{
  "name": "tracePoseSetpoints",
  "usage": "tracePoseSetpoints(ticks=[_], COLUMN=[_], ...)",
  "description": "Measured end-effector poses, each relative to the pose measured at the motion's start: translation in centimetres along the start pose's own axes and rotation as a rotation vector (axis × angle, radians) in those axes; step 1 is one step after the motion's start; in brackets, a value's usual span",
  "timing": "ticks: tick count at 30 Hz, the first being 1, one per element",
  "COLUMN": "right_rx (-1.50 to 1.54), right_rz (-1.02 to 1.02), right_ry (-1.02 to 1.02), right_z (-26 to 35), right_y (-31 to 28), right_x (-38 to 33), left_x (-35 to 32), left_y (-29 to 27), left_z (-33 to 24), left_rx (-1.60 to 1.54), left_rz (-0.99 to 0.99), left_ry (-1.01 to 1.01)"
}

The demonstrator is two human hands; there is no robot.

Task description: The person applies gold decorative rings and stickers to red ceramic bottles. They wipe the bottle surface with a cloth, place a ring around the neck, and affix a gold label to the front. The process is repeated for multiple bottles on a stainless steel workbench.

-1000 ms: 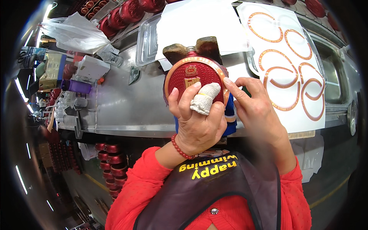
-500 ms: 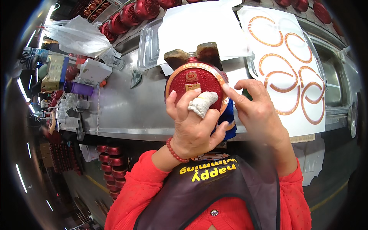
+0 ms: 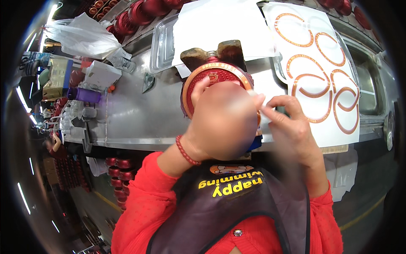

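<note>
A round, flat red bottle (image 3: 223, 76) with an orange-gold ring strip around its face lies on the bench, its neck between two dark, worn blocks (image 3: 231, 51). My left hand (image 3: 224, 122) covers much of its lower face and is badly smeared, so most of its fingers cannot be made out. Near the bottle's right edge, my right hand (image 3: 289, 120) has thumb and forefinger pinched together, almost meeting a fingertip of the left hand. A small whitish bit shows between the two hands, too blurred to name. Something blue peeks out below the bottle.
To the right lies a white sheet (image 3: 311, 99) bearing several orange ring strips, beside a metal sink (image 3: 367, 91). Blank white paper (image 3: 220, 31) overlaps a clear plastic tray (image 3: 163, 46). More red bottles (image 3: 127, 23) line the back; a purple bottle (image 3: 88, 95) and white box (image 3: 102, 75) stand left.
My left hand has lifted and shifted right across the bottle's face, and the white cloth at its fingers is no longer distinct. My right thumb and forefinger have come off the rim and pinched together.
</note>
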State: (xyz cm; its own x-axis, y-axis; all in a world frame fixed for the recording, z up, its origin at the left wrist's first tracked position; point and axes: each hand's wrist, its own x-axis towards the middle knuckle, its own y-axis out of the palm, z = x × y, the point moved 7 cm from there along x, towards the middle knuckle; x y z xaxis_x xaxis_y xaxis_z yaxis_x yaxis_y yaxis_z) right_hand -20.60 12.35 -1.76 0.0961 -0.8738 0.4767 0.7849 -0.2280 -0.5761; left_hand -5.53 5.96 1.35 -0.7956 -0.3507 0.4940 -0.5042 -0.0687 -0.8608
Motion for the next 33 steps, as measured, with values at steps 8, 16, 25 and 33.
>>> tracePoseSetpoints(ticks=[8,16,25,33], right_rx=[-0.126,-0.236,-0.244,-0.296], right_rz=[-0.018,-0.018,-0.009,0.025], right_ry=[-0.015,-0.026,-0.070,-0.110], right_z=[-0.9,-0.6,0.0,0.3], right_y=[1.3,1.2,0.9,1.2], right_x=[0.5,0.8,1.3,0.9], left_x=[-4.2,-2.9,-3.0,-3.3], left_y=[2.5,2.4,0.7,0.6], left_z=[-2.6,-2.7,-2.9,-2.8], left_rx=[0.274,0.197,0.277,0.292], left_rz=[-0.191,-0.198,-0.213,-0.208], left_ry=[-0.289,-0.361,-0.312,-0.305])
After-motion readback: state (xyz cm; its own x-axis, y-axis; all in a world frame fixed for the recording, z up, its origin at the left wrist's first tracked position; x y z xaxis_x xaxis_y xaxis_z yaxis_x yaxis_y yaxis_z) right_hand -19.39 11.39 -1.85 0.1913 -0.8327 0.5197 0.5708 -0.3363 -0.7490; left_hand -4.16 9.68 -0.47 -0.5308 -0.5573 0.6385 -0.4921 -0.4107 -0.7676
